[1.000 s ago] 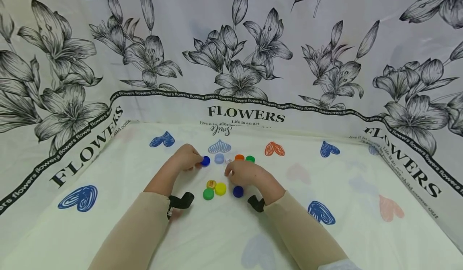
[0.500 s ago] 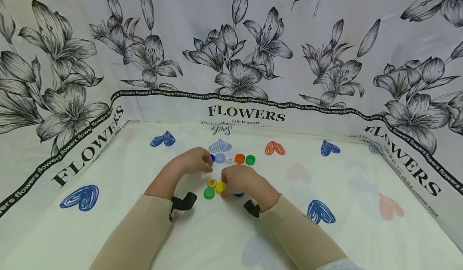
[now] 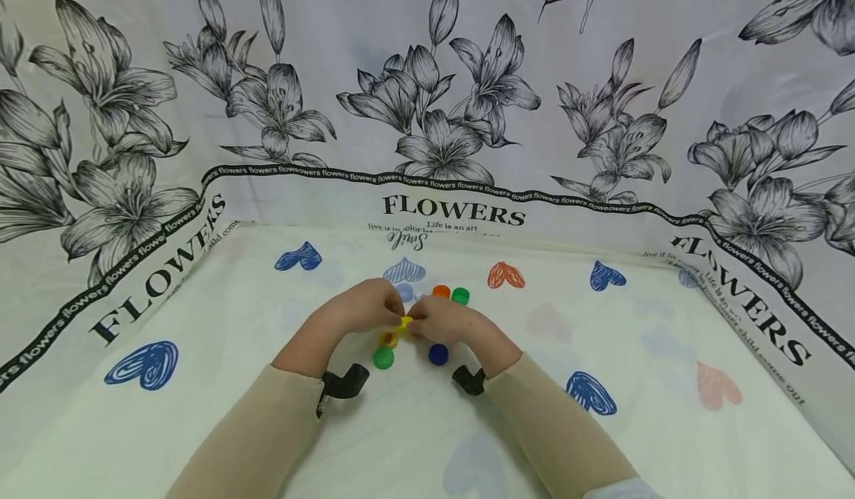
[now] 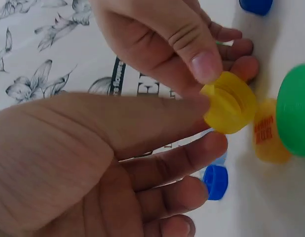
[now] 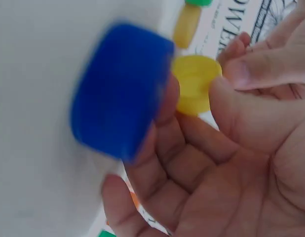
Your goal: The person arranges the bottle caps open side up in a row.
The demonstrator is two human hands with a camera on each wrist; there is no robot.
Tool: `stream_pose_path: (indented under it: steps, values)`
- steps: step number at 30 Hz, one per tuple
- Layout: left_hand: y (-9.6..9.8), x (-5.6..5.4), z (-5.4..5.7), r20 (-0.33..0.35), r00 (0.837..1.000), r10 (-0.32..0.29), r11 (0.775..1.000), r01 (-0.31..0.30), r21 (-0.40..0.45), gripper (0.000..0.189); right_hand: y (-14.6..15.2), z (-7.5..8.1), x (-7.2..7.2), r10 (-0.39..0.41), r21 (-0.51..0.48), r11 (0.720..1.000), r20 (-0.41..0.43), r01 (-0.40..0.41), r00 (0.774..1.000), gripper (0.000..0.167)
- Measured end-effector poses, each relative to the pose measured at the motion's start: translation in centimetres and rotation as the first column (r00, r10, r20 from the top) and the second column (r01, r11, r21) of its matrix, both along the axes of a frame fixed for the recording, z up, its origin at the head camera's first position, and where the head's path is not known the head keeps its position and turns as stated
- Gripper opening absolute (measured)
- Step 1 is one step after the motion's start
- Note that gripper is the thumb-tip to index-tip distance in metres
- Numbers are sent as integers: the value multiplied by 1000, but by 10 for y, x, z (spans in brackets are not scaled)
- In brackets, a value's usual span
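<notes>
Between my two hands a yellow bottle cap stands on edge, raised off the cloth. My left hand pinches it with thumb and index finger. My right hand pinches its other side; in the left wrist view the right thumb lies on the rim of the yellow cap. Just below the hands lie a gold printed cap, a green cap and a dark blue cap. Beyond the left fingers, a blue cap shows in the left wrist view; the left hand hides it in the head view.
Behind the hands runs a row with a light blue cap, an orange cap and a second green cap. A whitish cap there is mostly hidden. The white cloth has printed hearts; a flowered curtain rises behind.
The left hand has let go of the blue cap in the row and moved right. The right hand has picked up the yellow cap and lifted it to meet the left hand.
</notes>
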State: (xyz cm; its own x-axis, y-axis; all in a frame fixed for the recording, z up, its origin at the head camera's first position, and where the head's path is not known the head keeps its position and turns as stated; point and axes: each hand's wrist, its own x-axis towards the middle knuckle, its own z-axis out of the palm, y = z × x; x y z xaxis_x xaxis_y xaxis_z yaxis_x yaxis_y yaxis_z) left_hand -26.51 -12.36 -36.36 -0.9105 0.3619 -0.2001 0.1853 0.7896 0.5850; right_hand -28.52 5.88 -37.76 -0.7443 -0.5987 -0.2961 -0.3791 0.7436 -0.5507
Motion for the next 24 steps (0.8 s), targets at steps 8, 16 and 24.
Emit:
stream_pose_path:
  steps: [8, 16, 24]
  values:
    - [-16, -7, -2, 32, 995, 99, 994, -97, -56, 16, -7, -6, 1, -133, -69, 989, 28, 134, 991, 36]
    - [-42, -17, -9, 155, 958, 240, 971, -240, -19, 22, -10, -2, 11, -89, 59, 994, -56, 92, 994, 19]
    - [-45, -23, -19, 161, 957, 242, 967, -252, 43, 21, -20, 1, 26, -25, 144, 989, -133, 44, 991, 17]
